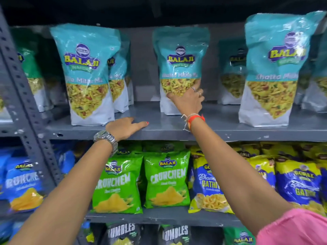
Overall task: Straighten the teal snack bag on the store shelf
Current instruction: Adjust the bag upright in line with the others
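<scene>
We are mid-straightening: right hand (187, 99) is pressing open-palmed on the teal bag (178, 68), centre frame, standing on the shelf (159, 129). Left hand (123, 127) is resting open on its edge. Next we are needing a squaring nudge.

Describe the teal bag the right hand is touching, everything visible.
The teal bag is a glossy plastic stand-up pouch: teal top with a Balaji logo, a printed panel of yellow snack mix, white base. It stands upright on the grey shelf, set further back than its neighbours. The right hand lies against its lower front, fingers spread, covering part of the base.
</scene>
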A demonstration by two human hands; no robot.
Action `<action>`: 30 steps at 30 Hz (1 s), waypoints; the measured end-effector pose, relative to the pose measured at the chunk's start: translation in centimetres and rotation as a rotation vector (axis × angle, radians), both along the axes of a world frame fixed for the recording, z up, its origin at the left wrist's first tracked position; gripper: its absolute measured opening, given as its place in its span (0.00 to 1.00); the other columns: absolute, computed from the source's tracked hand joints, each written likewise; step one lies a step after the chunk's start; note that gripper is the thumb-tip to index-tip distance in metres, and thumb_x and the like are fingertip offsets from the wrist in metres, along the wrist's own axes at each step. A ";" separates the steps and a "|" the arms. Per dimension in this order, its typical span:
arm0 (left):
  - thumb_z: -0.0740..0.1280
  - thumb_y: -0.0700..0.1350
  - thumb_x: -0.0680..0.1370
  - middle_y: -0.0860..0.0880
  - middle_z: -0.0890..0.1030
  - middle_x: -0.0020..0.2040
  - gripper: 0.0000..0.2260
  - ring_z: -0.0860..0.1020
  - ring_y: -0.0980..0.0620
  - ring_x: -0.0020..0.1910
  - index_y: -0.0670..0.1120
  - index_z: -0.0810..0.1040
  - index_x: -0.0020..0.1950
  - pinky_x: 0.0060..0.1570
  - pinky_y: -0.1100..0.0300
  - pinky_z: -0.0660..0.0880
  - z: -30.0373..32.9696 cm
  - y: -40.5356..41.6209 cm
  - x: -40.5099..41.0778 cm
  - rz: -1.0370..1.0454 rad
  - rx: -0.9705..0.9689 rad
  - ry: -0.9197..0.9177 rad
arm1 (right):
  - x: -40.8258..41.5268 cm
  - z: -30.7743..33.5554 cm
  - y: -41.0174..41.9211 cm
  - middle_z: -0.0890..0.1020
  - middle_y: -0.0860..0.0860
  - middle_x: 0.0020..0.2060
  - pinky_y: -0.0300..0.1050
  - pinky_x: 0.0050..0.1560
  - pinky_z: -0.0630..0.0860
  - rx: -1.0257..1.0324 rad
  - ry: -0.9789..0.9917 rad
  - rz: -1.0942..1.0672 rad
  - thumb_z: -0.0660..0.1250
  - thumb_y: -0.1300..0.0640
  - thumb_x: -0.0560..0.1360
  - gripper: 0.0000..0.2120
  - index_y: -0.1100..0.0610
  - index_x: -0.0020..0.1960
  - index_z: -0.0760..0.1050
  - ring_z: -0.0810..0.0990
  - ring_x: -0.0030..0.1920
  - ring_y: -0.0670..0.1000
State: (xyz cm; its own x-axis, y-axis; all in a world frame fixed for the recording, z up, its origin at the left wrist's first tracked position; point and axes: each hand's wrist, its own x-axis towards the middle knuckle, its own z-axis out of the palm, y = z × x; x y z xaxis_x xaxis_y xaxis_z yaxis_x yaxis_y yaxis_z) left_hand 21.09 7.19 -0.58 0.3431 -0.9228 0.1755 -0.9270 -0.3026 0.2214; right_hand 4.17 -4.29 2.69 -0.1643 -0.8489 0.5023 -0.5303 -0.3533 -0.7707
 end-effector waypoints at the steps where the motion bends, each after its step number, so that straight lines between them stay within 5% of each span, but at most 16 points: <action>1: 0.52 0.71 0.72 0.47 0.67 0.74 0.38 0.68 0.45 0.70 0.45 0.66 0.72 0.64 0.51 0.64 -0.1 0.0 0.2 -0.001 -0.002 -0.018 | 0.5 0.0 -0.2 0.65 0.61 0.69 0.61 0.61 0.71 0.023 0.000 -0.009 0.75 0.38 0.62 0.58 0.60 0.77 0.45 0.67 0.67 0.65; 4: 0.50 0.71 0.73 0.44 0.77 0.64 0.33 0.75 0.44 0.60 0.45 0.75 0.58 0.52 0.52 0.70 -0.6 -0.2 0.5 -0.007 -0.074 -0.109 | 1.7 -0.1 -0.4 0.61 0.61 0.71 0.61 0.62 0.70 0.067 0.054 -0.063 0.75 0.34 0.59 0.63 0.60 0.77 0.42 0.66 0.68 0.65; 8: 0.50 0.70 0.73 0.43 0.80 0.55 0.28 0.78 0.43 0.53 0.46 0.70 0.41 0.44 0.53 0.67 -1.3 -0.3 0.4 -0.012 -0.176 -0.210 | 2.9 0.0 -0.4 0.59 0.60 0.72 0.63 0.61 0.72 0.119 0.096 -0.137 0.77 0.34 0.57 0.66 0.58 0.78 0.41 0.67 0.68 0.64; 18: 0.50 0.68 0.75 0.43 0.79 0.59 0.33 0.76 0.42 0.58 0.42 0.76 0.54 0.54 0.50 0.70 -1.2 0.0 0.2 -0.014 -0.167 -0.221 | 3.1 0.0 0.1 0.62 0.60 0.70 0.59 0.56 0.76 0.113 0.117 -0.222 0.79 0.39 0.59 0.62 0.59 0.77 0.44 0.70 0.64 0.62; 30: 0.48 0.68 0.75 0.44 0.78 0.60 0.33 0.75 0.42 0.59 0.41 0.76 0.56 0.52 0.50 0.69 -1.2 -0.1 0.2 -0.015 -0.136 -0.210 | 1.8 -0.4 3.0 0.62 0.59 0.69 0.58 0.55 0.76 0.085 0.100 -0.196 0.80 0.40 0.58 0.61 0.56 0.77 0.47 0.69 0.65 0.63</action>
